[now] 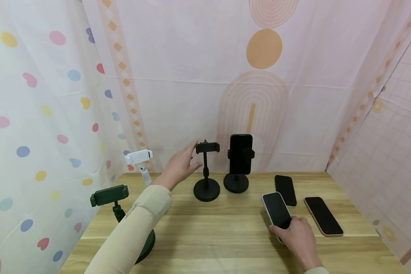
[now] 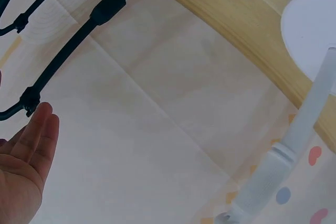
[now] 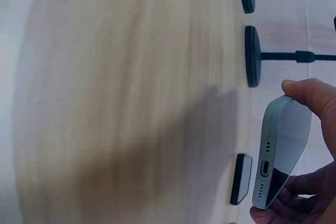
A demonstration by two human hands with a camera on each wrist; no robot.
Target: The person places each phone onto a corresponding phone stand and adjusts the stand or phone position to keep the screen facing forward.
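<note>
Left hand is held with fingers extended beside the empty black stand; a white-edged phone is gripped by the right hand above the desk.

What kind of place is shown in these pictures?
Probably a small staged recording booth, not a lived-in room: patterned cloth sheets hang as walls around a wooden table that holds only phone stands and phones.
</note>
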